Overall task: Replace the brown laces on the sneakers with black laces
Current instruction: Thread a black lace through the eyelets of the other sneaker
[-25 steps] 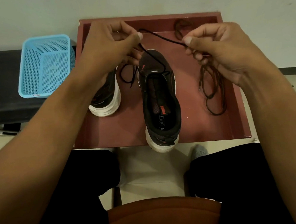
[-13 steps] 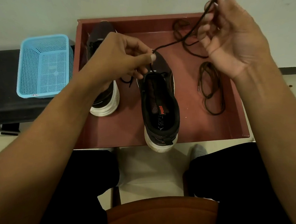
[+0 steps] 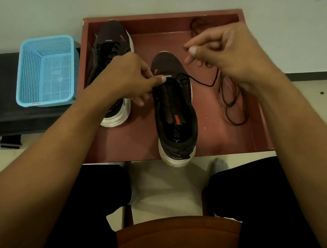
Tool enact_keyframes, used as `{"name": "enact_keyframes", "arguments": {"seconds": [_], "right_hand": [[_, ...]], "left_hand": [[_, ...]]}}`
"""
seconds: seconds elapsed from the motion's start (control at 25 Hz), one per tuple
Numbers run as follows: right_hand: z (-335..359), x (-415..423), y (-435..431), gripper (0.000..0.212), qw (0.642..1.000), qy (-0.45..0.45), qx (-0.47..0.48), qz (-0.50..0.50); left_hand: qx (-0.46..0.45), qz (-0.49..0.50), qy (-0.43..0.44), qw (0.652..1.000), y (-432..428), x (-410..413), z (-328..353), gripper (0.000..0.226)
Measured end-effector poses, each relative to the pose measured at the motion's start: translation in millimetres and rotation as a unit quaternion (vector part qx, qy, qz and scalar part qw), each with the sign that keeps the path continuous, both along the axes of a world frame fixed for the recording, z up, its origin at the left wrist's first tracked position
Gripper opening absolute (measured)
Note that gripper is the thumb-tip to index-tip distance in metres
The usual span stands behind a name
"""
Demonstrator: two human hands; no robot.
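Black mesh on a white sole: the near sneaker (image 3: 175, 123) lies lengthwise in the red-brown tray (image 3: 218, 139), toe pointing away from you toward the wall, heel jutting over the near rim. Your left hand (image 3: 124, 78) has its grip clamped on the black lace (image 3: 200, 82) at the front eyelets. Your right hand (image 3: 231, 55) pinches the lace further along, with slack sagging between. Brown laces (image 3: 235, 107) lie right of the shoe.

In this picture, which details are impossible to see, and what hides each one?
All in the head view:
1. What the left hand pinches: its own fingers cover the eyelets of the near black sneaker.
2. The free end of the thin black lace: it runs behind the motion-blurred right hand.
3. Part of the brown laces: the right wrist covers it.
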State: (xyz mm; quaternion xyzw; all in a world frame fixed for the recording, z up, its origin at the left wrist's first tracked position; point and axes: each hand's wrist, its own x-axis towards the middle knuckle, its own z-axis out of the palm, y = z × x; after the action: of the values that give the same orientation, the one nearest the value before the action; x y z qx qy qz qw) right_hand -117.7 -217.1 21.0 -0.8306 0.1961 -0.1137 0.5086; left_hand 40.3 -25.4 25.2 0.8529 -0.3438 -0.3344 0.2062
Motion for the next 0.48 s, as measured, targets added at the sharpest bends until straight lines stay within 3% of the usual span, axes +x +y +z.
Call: {"name": "enact_keyframes", "arguments": {"seconds": [0.2,0.32,0.48], "right_hand": [[-6,14,30,0.009,0.988,0.103,-0.1,0.059],[-15,23,40,0.007,0.977,0.118,-0.165,0.06],[-23,29,47,0.006,0.97,0.132,-0.199,0.055]], "left_hand": [[0.015,0.017,-0.005,1.0,3,-6,0,0.022],[-0.008,0.021,-0.002,1.0,3,-7,-1,0.008],[-0.023,0.048,0.021,0.998,4,-6,-3,0.005]]}}
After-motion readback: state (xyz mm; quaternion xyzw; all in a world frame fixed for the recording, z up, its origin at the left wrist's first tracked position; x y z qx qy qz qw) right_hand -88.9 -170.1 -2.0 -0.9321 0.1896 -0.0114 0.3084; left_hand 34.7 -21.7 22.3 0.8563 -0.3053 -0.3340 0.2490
